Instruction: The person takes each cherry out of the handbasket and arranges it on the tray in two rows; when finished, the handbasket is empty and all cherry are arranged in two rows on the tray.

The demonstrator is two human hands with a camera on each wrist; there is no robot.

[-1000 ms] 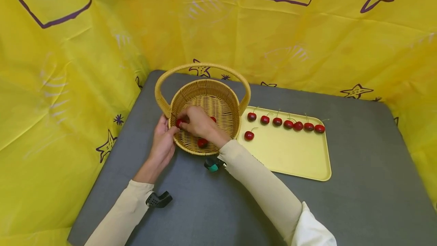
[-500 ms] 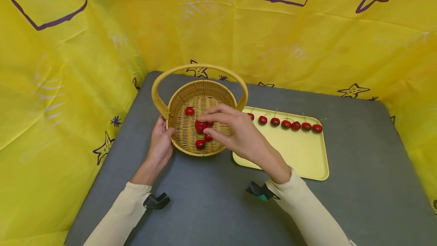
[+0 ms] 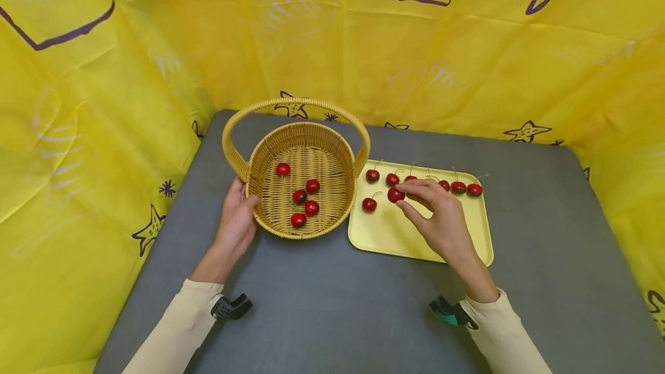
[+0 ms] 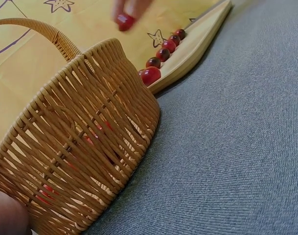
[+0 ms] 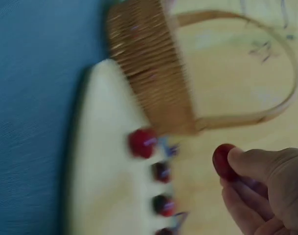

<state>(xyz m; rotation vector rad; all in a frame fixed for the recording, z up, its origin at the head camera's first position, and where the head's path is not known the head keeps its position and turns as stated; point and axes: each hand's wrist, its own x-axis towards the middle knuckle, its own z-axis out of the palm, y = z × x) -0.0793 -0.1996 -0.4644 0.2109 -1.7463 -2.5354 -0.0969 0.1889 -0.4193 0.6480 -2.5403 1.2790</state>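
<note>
My left hand (image 3: 236, 221) grips the left rim of a round wicker basket (image 3: 340, 206), thumb over the edge. Several red cherries (image 3: 283, 169) lie spread over the basket's woven floor. Above the yellow tray (image 3: 384, 244), my right hand (image 3: 441, 218) pinches a cherry (image 3: 396, 194) between thumb and fingers; the right wrist view shows this cherry (image 5: 223, 161) at the fingertips. A row of cherries with stems (image 3: 372, 175) runs along the tray's far side, partly hidden by the right hand. One more cherry (image 3: 369, 205) sits nearer on the tray's left.
An arched handle (image 3: 296, 103) rises over the basket. Basket and tray stand side by side on a grey table (image 3: 332, 310). A yellow patterned cloth (image 3: 234, 33) hangs behind and at both sides. Each wrist carries a black device (image 3: 232, 307).
My right hand has lifted a cherry from the basket's left side and carried it right, over the tray. The left hand keeps its grip on the rim. The view has shifted slightly.
</note>
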